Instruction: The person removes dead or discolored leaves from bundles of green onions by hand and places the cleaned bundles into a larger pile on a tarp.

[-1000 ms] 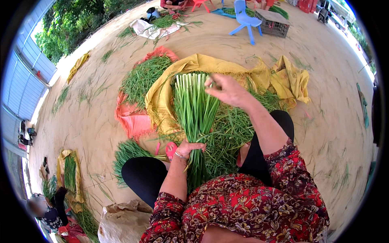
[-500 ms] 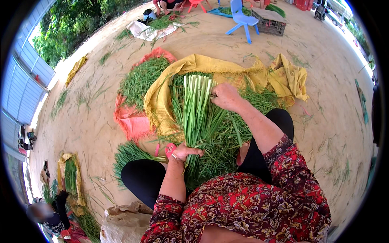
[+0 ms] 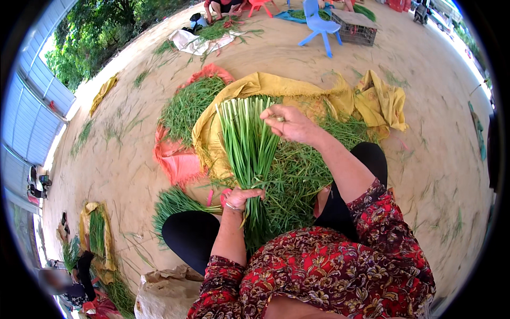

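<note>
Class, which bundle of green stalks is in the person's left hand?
The fanned bundle, pale ends pointing away, gripped by the left hand; the darker bundle lies unheld beside the left knee.

Your left hand wraps green bunch low down, thumb across it; pale ends point to far side. Your right hand, fingers curled, at bunch's far right edge; contact unclear. Loose stalks right of bunch, yellow sack beyond. Pink sack with greens to left. Smaller bundle by your left knee. Far: blue chair beside crate. Near left: pale sack.
</note>
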